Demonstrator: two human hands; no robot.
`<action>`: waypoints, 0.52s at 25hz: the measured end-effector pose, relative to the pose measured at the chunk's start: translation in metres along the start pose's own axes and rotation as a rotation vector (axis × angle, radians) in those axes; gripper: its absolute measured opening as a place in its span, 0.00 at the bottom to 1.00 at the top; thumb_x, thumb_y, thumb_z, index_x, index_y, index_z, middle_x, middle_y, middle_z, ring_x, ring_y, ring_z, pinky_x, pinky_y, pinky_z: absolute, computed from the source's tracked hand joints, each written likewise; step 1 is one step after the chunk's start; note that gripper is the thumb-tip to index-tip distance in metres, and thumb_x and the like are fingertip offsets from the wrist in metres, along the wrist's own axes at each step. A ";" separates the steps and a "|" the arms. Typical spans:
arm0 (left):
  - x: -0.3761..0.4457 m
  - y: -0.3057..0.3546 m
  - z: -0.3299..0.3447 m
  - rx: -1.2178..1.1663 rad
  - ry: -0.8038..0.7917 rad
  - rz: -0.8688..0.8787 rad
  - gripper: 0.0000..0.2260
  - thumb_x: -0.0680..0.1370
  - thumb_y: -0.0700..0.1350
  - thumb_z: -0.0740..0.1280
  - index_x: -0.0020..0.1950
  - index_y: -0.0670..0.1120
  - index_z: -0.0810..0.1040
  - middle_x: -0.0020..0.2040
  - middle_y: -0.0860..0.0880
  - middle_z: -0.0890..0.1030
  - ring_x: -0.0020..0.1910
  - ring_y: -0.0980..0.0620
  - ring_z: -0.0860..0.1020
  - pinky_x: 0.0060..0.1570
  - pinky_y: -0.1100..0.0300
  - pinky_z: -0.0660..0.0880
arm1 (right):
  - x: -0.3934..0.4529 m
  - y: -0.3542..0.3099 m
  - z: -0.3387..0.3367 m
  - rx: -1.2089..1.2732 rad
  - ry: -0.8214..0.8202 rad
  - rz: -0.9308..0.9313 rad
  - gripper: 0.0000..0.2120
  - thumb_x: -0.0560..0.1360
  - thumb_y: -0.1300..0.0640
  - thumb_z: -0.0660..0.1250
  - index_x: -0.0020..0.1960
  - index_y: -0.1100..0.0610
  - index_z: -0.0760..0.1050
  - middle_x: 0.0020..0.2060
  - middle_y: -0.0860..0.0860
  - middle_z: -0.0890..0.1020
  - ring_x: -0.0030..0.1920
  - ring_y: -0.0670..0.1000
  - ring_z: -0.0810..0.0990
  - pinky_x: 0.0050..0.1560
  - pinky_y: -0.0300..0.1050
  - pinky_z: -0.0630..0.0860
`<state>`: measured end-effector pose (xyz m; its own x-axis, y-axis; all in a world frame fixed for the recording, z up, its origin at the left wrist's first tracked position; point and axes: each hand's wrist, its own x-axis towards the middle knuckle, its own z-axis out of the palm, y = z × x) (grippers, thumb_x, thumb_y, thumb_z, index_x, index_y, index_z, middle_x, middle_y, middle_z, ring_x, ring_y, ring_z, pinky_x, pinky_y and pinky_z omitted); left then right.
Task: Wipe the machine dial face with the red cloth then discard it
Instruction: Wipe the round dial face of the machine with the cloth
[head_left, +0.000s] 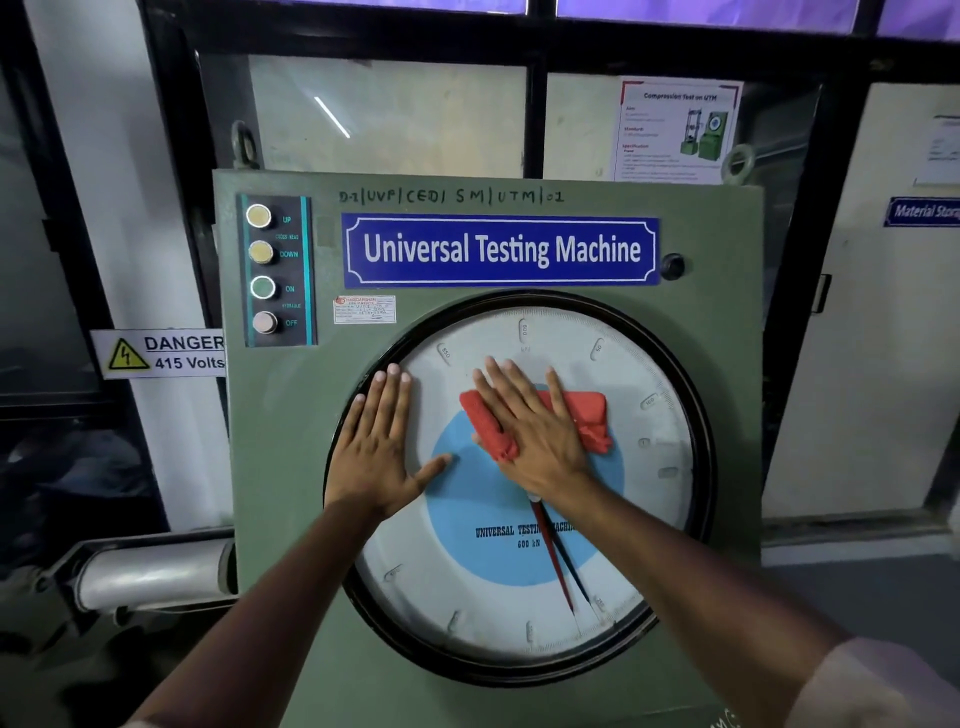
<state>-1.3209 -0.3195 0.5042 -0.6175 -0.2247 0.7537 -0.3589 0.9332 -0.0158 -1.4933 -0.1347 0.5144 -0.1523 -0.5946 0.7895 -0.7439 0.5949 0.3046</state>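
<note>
The round dial face (483, 597), white with a blue centre disc and red and black pointers, fills the green machine front inside a black ring. A folded red cloth (589, 410) lies flat on the dial's upper middle. My right hand (530, 436) presses on the cloth with fingers spread and flat, so the cloth shows on both sides of it. My left hand (379, 457) rests flat and empty on the dial's left rim, fingers apart, thumb pointing toward the cloth.
A button strip (278, 270) with UP, DOWN, ON and OFF sits at the machine's upper left. The blue nameplate (501, 249) is above the dial. A 415 Volts danger sign (161, 353) hangs at left; a grey cylinder (150, 571) lies at lower left.
</note>
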 end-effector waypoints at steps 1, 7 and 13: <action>0.000 0.001 0.000 0.003 0.003 -0.004 0.53 0.78 0.79 0.54 0.89 0.46 0.39 0.89 0.48 0.40 0.88 0.50 0.40 0.86 0.53 0.37 | 0.000 0.001 -0.001 -0.009 -0.004 0.018 0.37 0.85 0.33 0.50 0.88 0.47 0.45 0.88 0.46 0.48 0.87 0.50 0.49 0.82 0.69 0.53; 0.001 0.003 -0.002 0.011 -0.016 -0.021 0.60 0.72 0.84 0.56 0.89 0.45 0.40 0.90 0.48 0.41 0.88 0.51 0.39 0.86 0.53 0.37 | 0.057 -0.012 -0.014 0.039 0.024 0.146 0.38 0.85 0.32 0.50 0.88 0.48 0.46 0.88 0.47 0.48 0.87 0.51 0.49 0.85 0.66 0.45; 0.002 0.003 0.000 0.011 0.006 -0.017 0.61 0.71 0.84 0.56 0.89 0.45 0.41 0.90 0.48 0.42 0.88 0.50 0.41 0.86 0.52 0.37 | 0.003 0.004 -0.004 0.022 -0.040 0.075 0.38 0.85 0.32 0.51 0.88 0.47 0.46 0.88 0.46 0.48 0.87 0.50 0.47 0.84 0.68 0.49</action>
<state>-1.3231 -0.3174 0.5050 -0.6069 -0.2386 0.7581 -0.3767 0.9263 -0.0101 -1.4942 -0.1317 0.5202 -0.2334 -0.5700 0.7878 -0.7433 0.6269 0.2334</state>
